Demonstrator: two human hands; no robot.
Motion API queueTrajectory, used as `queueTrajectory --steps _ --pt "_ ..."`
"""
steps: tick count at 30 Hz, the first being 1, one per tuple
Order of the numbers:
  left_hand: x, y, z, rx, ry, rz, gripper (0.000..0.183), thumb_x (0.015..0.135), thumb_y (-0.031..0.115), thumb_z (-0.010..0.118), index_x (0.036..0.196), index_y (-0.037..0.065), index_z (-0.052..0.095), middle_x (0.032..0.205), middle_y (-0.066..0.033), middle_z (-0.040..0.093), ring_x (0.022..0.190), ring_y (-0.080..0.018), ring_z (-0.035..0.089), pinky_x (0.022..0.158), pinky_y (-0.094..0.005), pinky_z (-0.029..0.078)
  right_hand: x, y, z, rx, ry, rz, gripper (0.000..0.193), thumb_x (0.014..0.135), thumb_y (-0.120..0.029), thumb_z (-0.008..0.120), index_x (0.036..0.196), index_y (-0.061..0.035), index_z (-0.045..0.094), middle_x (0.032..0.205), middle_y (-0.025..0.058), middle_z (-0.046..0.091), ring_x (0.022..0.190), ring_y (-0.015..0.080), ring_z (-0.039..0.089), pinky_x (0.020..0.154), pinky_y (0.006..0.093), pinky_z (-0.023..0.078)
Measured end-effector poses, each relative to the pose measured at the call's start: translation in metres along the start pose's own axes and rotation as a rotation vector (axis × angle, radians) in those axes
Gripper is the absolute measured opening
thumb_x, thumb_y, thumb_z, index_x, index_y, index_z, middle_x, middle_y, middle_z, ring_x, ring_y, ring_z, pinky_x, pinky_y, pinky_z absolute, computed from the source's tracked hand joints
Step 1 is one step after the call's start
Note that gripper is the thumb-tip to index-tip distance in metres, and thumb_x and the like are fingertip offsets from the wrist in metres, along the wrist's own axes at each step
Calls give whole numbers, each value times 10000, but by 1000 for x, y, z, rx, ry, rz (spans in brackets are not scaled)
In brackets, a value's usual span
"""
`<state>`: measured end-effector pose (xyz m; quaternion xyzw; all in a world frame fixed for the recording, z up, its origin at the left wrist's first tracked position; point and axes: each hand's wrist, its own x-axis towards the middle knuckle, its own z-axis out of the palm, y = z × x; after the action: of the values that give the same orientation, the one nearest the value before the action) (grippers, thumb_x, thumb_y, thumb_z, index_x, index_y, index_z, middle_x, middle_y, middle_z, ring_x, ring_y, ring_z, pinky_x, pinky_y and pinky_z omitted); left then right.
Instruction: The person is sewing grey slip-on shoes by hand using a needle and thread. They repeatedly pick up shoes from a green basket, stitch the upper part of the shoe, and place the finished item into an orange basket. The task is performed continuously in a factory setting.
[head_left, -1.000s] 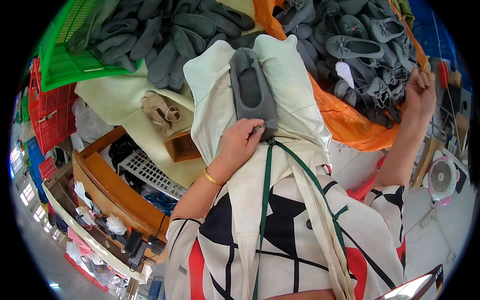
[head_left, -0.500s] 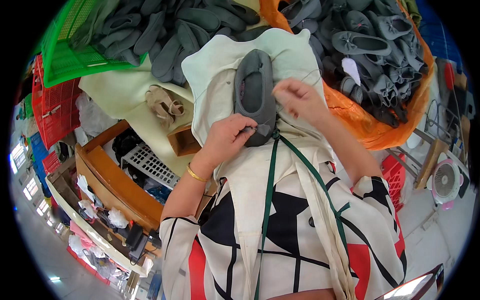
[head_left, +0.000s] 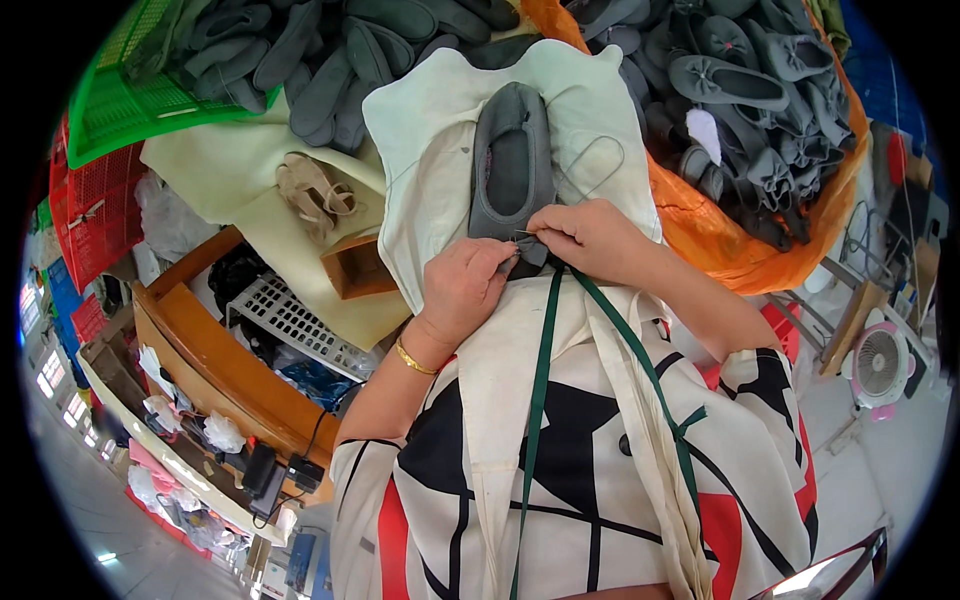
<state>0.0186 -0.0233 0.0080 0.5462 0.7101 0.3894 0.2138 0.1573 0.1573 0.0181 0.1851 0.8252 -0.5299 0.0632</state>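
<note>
A dark grey slip-on shoe (head_left: 541, 170) lies on the pale cloth over my lap, its toe pointing toward me. At the toe sits a small grey fabric bow (head_left: 528, 252). My left hand (head_left: 467, 285) pinches the bow's left side between thumb and fingers. Close against it, my right hand (head_left: 590, 238) is closed on a thin needle (head_left: 524, 232), whose point reaches toward the bow and my left fingertips. A fine thread loops over the cloth beyond my right hand. The fingertips partly hide the bow.
An orange sack (head_left: 715, 262) of grey shoes stands at the far right, a green crate (head_left: 120, 115) at the far left with more grey shoes beside it. Beige sandals (head_left: 315, 195) lie near a small wooden box (head_left: 358, 268). A fan (head_left: 880, 365) stands at right.
My right hand has come down and left, from beside the shoe to the bow at its toe, with the needle now showing. My left hand stays at the bow.
</note>
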Motion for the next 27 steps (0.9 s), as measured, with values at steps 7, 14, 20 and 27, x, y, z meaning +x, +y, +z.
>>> queueTrajectory --steps 7,14,20,27 --pt "5 1 -2 39 15 47 268 680 -41 749 917 48 662 860 -77 698 767 -258 662 663 -339 536 3 -2 -3 -36 -26 6 168 874 -148 582 991 -71 676 836 145 692 749 343 666 687 404 533" --pt "6 2 -2 64 32 86 272 680 -32 756 921 51 661 847 -76 688 773 -257 661 664 -331 536 7 -7 -6 -77 -61 26 171 875 -150 569 979 -66 674 837 152 689 753 353 660 699 424 528" --pt "6 2 -1 78 15 93 248 702 1 759 925 54 664 852 -82 690 795 -256 673 675 -336 545 17 -9 -4 -168 -116 11 167 874 -131 580 983 -36 665 826 159 682 745 351 657 681 394 521" --pt "1 2 1 70 43 28 254 701 10 769 930 64 674 866 -100 702 805 -263 691 687 -331 555 15 -1 -2 16 -116 66 130 919 -138 591 1002 -54 646 842 145 678 737 315 648 681 352 509"
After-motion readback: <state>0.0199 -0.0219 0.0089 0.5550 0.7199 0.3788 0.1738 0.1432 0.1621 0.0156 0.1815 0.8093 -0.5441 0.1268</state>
